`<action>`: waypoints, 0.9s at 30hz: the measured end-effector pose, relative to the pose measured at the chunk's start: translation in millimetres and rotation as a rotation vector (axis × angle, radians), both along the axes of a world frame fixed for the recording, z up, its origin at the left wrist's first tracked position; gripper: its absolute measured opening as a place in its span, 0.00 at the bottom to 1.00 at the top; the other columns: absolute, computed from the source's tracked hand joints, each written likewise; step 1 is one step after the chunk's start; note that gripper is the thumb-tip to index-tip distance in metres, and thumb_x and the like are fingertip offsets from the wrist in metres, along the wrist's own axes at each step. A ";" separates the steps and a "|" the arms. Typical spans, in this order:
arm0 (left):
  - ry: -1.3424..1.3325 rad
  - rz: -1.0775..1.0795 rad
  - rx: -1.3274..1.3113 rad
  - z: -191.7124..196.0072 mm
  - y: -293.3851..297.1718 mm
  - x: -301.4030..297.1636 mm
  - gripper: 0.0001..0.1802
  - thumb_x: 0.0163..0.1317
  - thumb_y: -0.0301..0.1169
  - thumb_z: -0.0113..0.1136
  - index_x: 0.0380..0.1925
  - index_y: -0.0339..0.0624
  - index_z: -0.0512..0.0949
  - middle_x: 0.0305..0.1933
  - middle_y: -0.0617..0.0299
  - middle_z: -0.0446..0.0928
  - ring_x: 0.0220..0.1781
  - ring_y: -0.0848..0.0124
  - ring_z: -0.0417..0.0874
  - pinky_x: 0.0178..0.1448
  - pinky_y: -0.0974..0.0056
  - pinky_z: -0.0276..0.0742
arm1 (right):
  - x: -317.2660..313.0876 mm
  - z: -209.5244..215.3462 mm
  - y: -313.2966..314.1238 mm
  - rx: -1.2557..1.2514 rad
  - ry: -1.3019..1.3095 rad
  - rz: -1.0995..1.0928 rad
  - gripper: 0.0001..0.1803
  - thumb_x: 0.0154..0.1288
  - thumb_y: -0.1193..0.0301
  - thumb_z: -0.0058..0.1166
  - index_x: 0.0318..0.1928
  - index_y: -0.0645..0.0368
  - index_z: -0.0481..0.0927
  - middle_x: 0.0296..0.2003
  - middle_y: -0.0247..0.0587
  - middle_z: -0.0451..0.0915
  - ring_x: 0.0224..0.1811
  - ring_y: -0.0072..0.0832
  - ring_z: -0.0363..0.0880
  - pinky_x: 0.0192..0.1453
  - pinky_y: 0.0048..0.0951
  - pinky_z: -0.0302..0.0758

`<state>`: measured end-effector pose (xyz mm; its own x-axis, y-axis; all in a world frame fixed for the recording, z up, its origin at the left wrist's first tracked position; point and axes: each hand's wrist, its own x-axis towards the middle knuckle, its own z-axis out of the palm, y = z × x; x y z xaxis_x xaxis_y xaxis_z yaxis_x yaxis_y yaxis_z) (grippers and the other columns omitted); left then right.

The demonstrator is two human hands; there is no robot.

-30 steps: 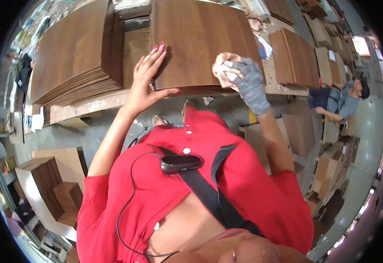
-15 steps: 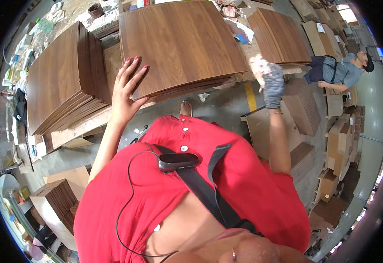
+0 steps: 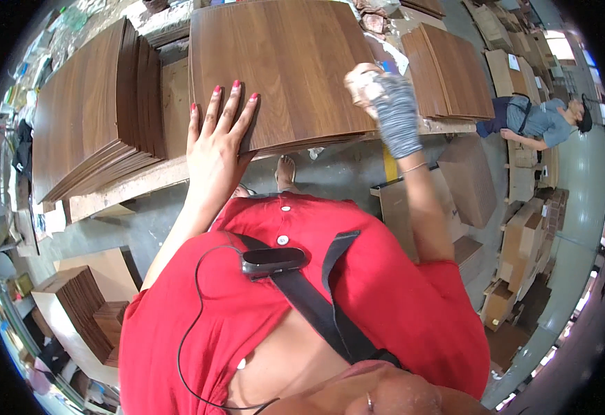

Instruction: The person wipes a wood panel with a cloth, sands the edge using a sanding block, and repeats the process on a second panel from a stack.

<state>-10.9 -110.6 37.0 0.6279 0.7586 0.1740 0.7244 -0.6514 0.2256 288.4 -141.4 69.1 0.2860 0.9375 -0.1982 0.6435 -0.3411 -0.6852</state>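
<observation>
The left hand (image 3: 214,142) lies flat, fingers spread, on the near edge of the top veneer sheet (image 3: 275,66), which runs away from it. The gloved right hand (image 3: 378,97) is closed on a cloth pad (image 3: 359,81) at the sheet's right edge.

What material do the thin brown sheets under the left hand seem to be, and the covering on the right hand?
Thin brown sheets: probably wood veneer, matte, with visible grain lines. Grey covering on the right hand: seemingly knitted fabric, ribbed.
</observation>
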 end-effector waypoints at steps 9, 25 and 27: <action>0.001 0.014 -0.024 2.5 1.8 2.0 0.55 0.40 0.33 0.77 0.74 0.65 0.64 0.80 0.68 0.58 0.81 0.59 0.57 0.82 0.43 0.50 | -8.3 -62.3 77.7 0.736 -0.798 0.666 0.16 0.66 0.69 0.53 0.54 0.53 0.80 0.49 0.40 0.80 0.55 0.35 0.79 0.62 0.38 0.75; -0.077 0.073 -0.101 3.8 1.0 1.7 0.53 0.37 0.31 0.76 0.70 0.66 0.69 0.78 0.71 0.61 0.81 0.62 0.57 0.80 0.40 0.53 | 101.1 -63.4 153.9 0.489 -0.544 0.246 0.13 0.69 0.68 0.54 0.44 0.64 0.84 0.44 0.48 0.82 0.47 0.39 0.81 0.52 0.35 0.77; -0.078 0.065 -0.096 3.6 0.5 0.3 0.55 0.35 0.30 0.77 0.70 0.67 0.69 0.78 0.71 0.62 0.81 0.63 0.58 0.81 0.40 0.53 | 84.0 -67.2 198.7 0.531 -0.238 0.322 0.15 0.70 0.65 0.54 0.46 0.62 0.85 0.42 0.50 0.84 0.45 0.42 0.82 0.51 0.38 0.78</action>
<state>-10.6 -110.1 40.7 0.5643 0.8127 0.1454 0.7422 -0.5765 0.3418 372.4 57.3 1.9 -0.0453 0.9364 0.3480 0.8114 0.2377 -0.5340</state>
